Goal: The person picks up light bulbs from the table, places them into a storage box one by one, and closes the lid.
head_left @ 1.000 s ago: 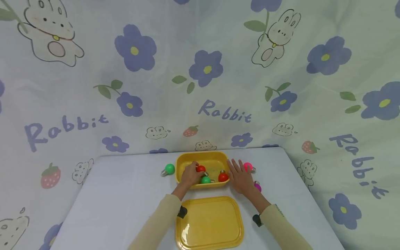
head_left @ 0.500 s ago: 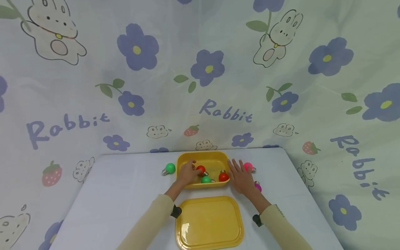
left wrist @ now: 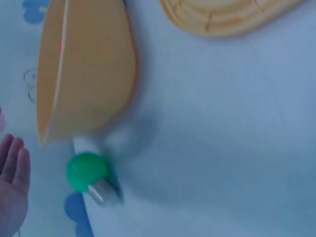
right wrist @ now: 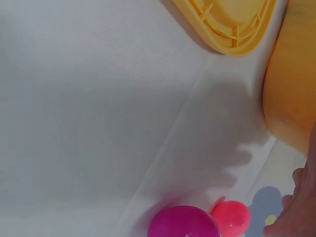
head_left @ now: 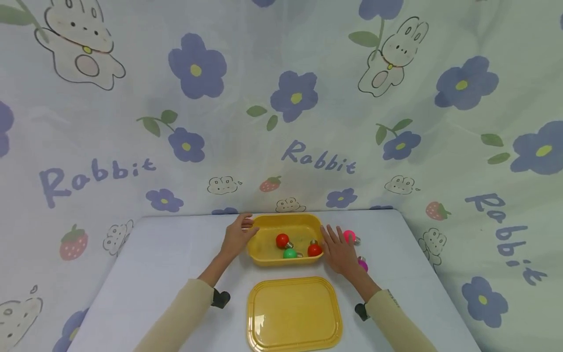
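Note:
A yellow plastic box (head_left: 259, 261) stands toward the back of the table, with two red light bulbs (head_left: 282, 240) and one green light bulb (head_left: 289, 253) lying inside. My left hand (head_left: 235, 239) hovers over the box's left end, thumb and fingers apart, holding nothing. In the left wrist view another green bulb (left wrist: 87, 172) lies on the table by that end; in the head view my hand hides it. Against the box's right end rests my right hand (head_left: 340, 250), fingers straight. A pink bulb (head_left: 349, 236) and a magenta bulb (head_left: 362, 264) lie just right of it.
A flat yellow lid (head_left: 294, 313) lies on the white table (head_left: 167, 274) in front of the box, between my forearms. Behind the table hangs a cloth (head_left: 246, 146) printed with rabbits and flowers.
My left hand has let go of a red bulb, which stays in the box, and has moved left out of the box. My right hand has kept its place.

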`<state>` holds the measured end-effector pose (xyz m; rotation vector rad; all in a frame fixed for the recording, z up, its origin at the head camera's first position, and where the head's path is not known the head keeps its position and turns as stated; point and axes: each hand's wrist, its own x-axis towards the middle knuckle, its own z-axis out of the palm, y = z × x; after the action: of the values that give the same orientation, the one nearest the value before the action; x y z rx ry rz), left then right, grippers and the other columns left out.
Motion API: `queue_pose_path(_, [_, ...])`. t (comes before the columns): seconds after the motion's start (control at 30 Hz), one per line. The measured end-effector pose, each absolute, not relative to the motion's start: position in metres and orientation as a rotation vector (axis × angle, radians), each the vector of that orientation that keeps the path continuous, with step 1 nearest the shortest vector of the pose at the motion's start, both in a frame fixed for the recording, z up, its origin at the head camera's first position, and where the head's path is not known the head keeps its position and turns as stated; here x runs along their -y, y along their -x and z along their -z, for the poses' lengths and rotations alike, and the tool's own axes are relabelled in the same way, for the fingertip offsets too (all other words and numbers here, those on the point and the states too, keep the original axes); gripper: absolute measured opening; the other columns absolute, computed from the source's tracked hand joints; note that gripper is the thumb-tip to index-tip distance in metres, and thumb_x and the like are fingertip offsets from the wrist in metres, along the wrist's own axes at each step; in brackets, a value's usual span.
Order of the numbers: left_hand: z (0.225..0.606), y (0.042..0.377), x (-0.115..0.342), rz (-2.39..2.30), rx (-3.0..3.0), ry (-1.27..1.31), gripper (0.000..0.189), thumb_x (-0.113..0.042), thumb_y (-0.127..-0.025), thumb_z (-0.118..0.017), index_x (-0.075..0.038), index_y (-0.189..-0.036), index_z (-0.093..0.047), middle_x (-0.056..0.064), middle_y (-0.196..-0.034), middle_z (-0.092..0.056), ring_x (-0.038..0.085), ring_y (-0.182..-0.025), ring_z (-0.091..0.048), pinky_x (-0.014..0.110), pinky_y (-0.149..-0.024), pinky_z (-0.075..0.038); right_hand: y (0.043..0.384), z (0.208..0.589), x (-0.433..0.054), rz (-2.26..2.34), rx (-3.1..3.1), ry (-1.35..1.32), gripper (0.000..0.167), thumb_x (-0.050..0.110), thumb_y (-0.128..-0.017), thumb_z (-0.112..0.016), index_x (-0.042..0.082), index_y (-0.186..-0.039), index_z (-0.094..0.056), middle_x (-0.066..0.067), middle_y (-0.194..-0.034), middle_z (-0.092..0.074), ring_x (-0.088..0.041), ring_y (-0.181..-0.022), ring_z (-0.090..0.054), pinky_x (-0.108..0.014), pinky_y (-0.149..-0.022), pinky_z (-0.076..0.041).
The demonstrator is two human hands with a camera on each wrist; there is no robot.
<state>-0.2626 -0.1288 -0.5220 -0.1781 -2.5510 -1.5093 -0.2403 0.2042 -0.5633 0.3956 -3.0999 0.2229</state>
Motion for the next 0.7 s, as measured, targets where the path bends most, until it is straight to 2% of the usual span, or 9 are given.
queue_pose_path(0.27, [0.535, 0.254, 0.18, 1.41, 2.546, -0.011, 0.042, -0.01, -0.094, -0.069, 0.004, -0.131, -0.055, 0.023, -0.12, -0.065, 0.037, -0.114, -0.061, 0.048, -0.097, -0.05, 0.24, 0.563, -0.204, -0.259, 3.101, -0.401, 0.057, 0.036, -0.109, -0.034, 0.018, -0.161, -0.02, -0.01, -0.164, -0.022, -0.039, -0.149, -0.016, -0.066, -0.115, -0.008])
queue_pose_path(0.43, [0.551, 0.248, 0.199, 1.38, 2.602, -0.057, 0.044, -0.008, -0.095, -0.067, 0.006, -0.133, -0.052, 0.027, -0.125, -0.061, 0.041, -0.118, -0.058, 0.05, -0.1, -0.048, 0.24, 0.563, -0.204, -0.28, 3.101, -0.392, 0.057, 0.037, -0.109, -0.033, 0.019, -0.161, -0.02, -0.009, -0.163, -0.022, -0.039, -0.149, -0.016, -0.066, -0.115, -0.009])
queue_pose_path(0.7, [0.569, 0.244, 0.209, 1.43, 2.789, -0.13, 0.059, -0.015, -0.094, -0.07, 0.005, -0.142, -0.042, 0.031, -0.14, -0.049, 0.045, -0.128, -0.049, 0.052, -0.105, -0.043, 0.24, 0.563, -0.203, -0.267, 3.106, -0.391, 0.056, 0.036, -0.109, -0.034, 0.019, -0.161, -0.02, -0.009, -0.164, -0.023, -0.038, -0.149, -0.016, -0.066, -0.115, -0.008])
